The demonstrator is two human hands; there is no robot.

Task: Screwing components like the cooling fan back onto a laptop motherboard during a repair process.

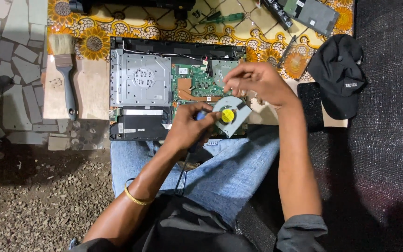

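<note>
cooling fan [230, 115] pinched in right hand [257, 81] fingers, left hand [190, 127] fingers round screwdriver [198, 135]

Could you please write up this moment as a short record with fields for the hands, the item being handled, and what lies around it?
Left hand: grips a blue-handled tool, its tip at the fan.
Right hand: pinches something small above the fan; what it is cannot be told.
Cooling fan: grey casing, yellow hub, held over the laptop.
Opened laptop: bottom cover off, green board exposed.
Paintbrush: lies left of the laptop.
Black cap: to the right.
</note>
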